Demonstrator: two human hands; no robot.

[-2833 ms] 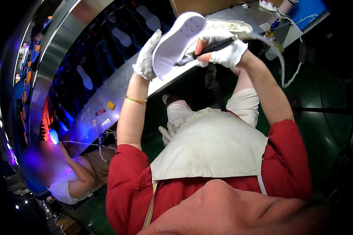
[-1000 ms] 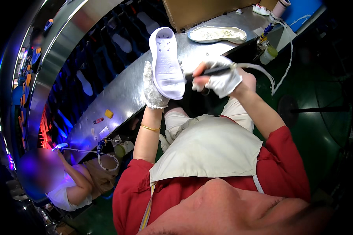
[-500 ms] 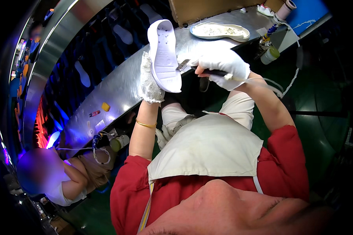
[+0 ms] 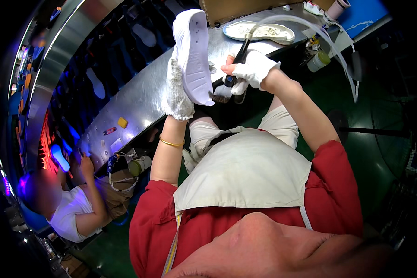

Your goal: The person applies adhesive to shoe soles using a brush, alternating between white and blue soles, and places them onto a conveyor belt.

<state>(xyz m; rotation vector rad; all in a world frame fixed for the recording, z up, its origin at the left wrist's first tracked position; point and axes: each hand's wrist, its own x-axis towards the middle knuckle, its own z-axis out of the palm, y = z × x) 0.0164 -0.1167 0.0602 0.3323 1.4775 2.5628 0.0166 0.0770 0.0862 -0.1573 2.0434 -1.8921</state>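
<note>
My left hand [image 4: 177, 95], in a white knit glove, is closed around the outer side of a white shoe sole [image 4: 194, 62]. The sole stands nearly on end, its hollow inner face turned partly to the right. A black-handled brush [image 4: 240, 56] is gripped in my gloved right hand [image 4: 252, 72], thumb and fingertip bare. Its handle slants up, and the dark bristles point down, close beside the lower end of the sole; contact cannot be made out. From the top of the handle a clear tube [image 4: 326, 37] arcs off to the right.
Behind my hands, a pale sole [image 4: 259, 33] with a stained inside lies on the metal bench [image 4: 139, 88]. A yellow block [image 4: 122, 122] sits further left. At right stands a green-lidded jar [image 4: 319, 61]. A co-worker [image 4: 78, 208] at lower left holds another sole [image 4: 60, 157].
The brush has swung from pointing left at the sole's side to handle-up, bristles down by its lower end. The sole has risen and turned slightly. The tube now arcs higher.
</note>
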